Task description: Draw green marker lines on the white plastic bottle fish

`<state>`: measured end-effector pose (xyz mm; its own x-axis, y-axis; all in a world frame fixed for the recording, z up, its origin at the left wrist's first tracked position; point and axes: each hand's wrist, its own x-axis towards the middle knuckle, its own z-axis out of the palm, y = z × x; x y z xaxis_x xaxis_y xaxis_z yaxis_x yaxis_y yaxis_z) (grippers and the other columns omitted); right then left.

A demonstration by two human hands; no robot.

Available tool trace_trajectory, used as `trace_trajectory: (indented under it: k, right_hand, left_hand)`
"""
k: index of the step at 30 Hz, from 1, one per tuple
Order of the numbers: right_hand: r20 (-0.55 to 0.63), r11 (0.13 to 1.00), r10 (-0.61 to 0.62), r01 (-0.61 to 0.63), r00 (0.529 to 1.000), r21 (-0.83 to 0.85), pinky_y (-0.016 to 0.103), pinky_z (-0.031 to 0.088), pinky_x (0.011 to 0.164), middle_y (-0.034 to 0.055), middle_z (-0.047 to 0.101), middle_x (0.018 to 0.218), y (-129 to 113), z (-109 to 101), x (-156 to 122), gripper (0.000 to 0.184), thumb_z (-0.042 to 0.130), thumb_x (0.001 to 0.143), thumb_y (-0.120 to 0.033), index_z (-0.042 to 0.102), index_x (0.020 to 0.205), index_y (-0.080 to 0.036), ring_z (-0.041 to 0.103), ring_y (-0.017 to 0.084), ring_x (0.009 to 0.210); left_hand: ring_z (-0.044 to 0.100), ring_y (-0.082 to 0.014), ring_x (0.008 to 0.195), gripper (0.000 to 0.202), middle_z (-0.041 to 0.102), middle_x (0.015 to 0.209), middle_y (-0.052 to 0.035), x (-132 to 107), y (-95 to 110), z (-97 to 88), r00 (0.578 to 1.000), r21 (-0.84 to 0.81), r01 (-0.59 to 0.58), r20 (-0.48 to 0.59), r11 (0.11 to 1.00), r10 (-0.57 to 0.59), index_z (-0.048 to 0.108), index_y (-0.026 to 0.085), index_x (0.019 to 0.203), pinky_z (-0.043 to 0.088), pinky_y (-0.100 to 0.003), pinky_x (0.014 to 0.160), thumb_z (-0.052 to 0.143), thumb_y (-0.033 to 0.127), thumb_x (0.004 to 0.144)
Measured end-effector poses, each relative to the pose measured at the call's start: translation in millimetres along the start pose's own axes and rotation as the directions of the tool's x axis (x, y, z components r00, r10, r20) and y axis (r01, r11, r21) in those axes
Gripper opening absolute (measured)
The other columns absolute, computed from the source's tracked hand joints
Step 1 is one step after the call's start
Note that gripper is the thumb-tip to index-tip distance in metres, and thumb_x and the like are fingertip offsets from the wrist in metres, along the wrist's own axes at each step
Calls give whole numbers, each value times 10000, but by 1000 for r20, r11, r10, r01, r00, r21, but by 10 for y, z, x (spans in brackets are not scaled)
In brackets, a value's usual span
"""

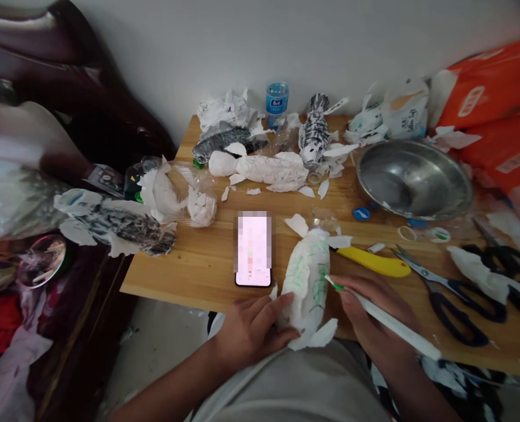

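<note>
One camera, worn on the person's head. From where I stand, it looks forward and steeply down over the grey shirt point(299, 387), which fills the bottom edge close to the lens. Left hand point(253, 325) and right hand point(369, 305) sit at near range, below mid-frame. View centre falls about the upper part of the phone point(253, 249) on the wooden table point(185, 275). Facing: the wall point(198, 53), farther off, across the top. Wide coverage: dark headboard point(36, 41) at left, red packages point(501, 88) at right.
</note>
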<state>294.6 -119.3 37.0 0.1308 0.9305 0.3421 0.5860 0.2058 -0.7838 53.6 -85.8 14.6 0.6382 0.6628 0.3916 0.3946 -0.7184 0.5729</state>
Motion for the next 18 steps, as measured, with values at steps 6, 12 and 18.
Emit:
trace_trajectory:
  k: [6,12,18]
  right_hand:
    - [149,988,57,-77,987,133,240,430,540,-39,588,675,17,55,-19,227,556,1001,-236,662,801,-232,563,100,562]
    - [-131,993,110,-104,985,51,301,516,783,18,696,926,76,80,-10,97,616,974,-244,711,989,-246,655,177,862]
    - [-63,993,118,-118,991,-4,279,442,572,-7,649,744,-64,58,-67,143,600,982,-257,693,877,-229,590,137,608]
  left_hand:
    - [673,-118,509,490,735,756,-26,77,128,110,983,-25,180,-17,983,-181,498,134,1277,563,-202,525,456,560,1038]
    - [690,-139,524,500,743,757,-33,211,230,168,987,0,157,38,988,-157,474,119,1310,574,-228,521,386,544,1061]
    - [739,-170,604,554,788,895,-88,291,285,222,995,35,97,20,995,-98,466,100,1307,575,-260,519,419,584,1041]
